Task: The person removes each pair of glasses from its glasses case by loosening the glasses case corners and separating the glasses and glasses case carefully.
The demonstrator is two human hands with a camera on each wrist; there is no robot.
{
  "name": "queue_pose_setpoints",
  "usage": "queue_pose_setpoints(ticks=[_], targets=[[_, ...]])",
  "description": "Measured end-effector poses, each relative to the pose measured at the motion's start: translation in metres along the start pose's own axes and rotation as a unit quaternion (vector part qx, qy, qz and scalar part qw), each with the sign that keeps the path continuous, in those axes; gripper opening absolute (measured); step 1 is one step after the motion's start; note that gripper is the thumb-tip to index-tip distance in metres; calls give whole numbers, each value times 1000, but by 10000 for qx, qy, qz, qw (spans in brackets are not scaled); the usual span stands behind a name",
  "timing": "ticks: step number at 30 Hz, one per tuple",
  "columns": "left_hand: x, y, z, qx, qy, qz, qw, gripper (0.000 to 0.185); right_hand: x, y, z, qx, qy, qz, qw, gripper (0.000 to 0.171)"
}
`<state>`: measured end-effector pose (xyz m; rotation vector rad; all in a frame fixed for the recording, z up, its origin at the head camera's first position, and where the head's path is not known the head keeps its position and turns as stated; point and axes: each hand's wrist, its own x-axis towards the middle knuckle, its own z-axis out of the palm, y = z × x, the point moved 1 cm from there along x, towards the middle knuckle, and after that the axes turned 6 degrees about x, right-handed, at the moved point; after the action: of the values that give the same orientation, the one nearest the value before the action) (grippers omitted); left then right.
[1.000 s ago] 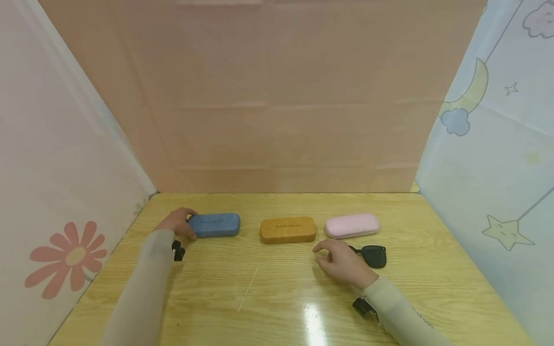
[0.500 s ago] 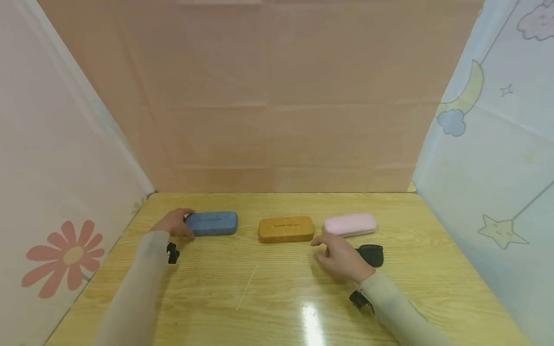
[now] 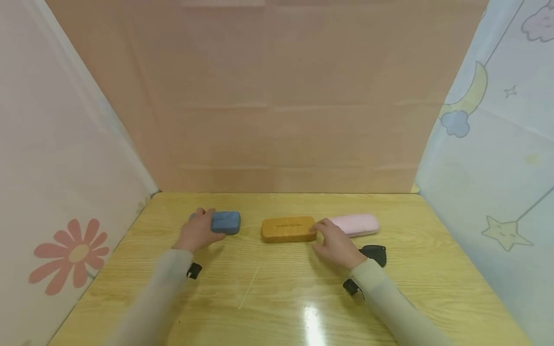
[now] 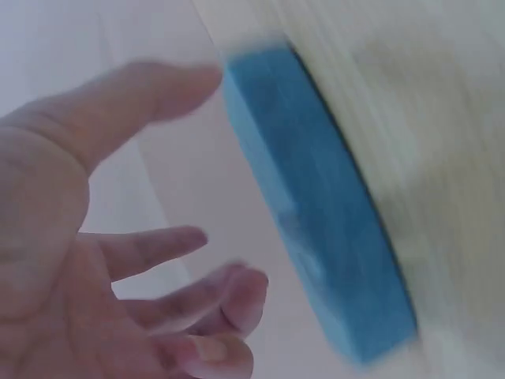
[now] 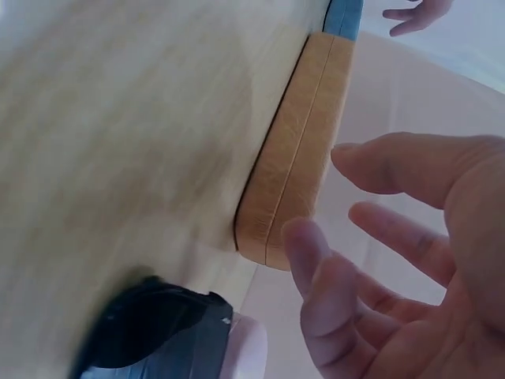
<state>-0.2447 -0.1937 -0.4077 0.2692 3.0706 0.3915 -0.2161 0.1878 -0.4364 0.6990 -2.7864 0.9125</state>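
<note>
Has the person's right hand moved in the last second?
Yes. The right hand has slid away from the black sunglasses, forward and left toward the orange case, its fingers now at that case's right end.

Both our arms reach forward in pale beige sleeves, each with a small dark device strapped at the wrist. Our left hand (image 3: 200, 230) lies palm down with the back of it up; in the left wrist view its fingers (image 4: 158, 245) are spread and only loosely bent, the thumb held out apart from them. Our right hand (image 3: 335, 244) is angled inward toward the left, fingers (image 5: 316, 260) gently curved and parted, thumb stretched out above them, closed on nothing.
</note>
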Motion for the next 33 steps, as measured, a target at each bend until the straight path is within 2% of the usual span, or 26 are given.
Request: queue_pose_setpoints(ticks=[3, 7, 10, 13, 16, 21, 27, 33], targets=[[-8, 25, 8, -266, -132, 293, 9991, 68, 9, 0, 1, 4, -33, 163, 9999, 42], [-16, 54, 23, -796, -433, 450, 9949, 53, 23, 2, -1, -42, -196, 352, 9992, 49], [-23, 72, 36, -1040, -558, 693, 9906, 46, 30, 5, 1, -134, -286, 456, 9985, 55], [-28, 83, 45, -1125, -653, 974, 9867, 41, 35, 8, 4, -222, -393, 540, 9975, 62], [-30, 89, 51, -1125, -695, 1201, 9839, 38, 38, 11, 7, -190, -468, 548, 9972, 62], [-30, 94, 55, -1209, -717, 1363, 9807, 34, 37, 12, 9, -91, -542, 605, 9967, 54], [-32, 92, 56, -1277, -695, 1001, 9843, 41, 31, 11, 10, -169, -666, 561, 9961, 50], [-28, 89, 55, -1198, -430, 736, 9891, 53, 23, 3, 5, -291, -641, 442, 9965, 50]])
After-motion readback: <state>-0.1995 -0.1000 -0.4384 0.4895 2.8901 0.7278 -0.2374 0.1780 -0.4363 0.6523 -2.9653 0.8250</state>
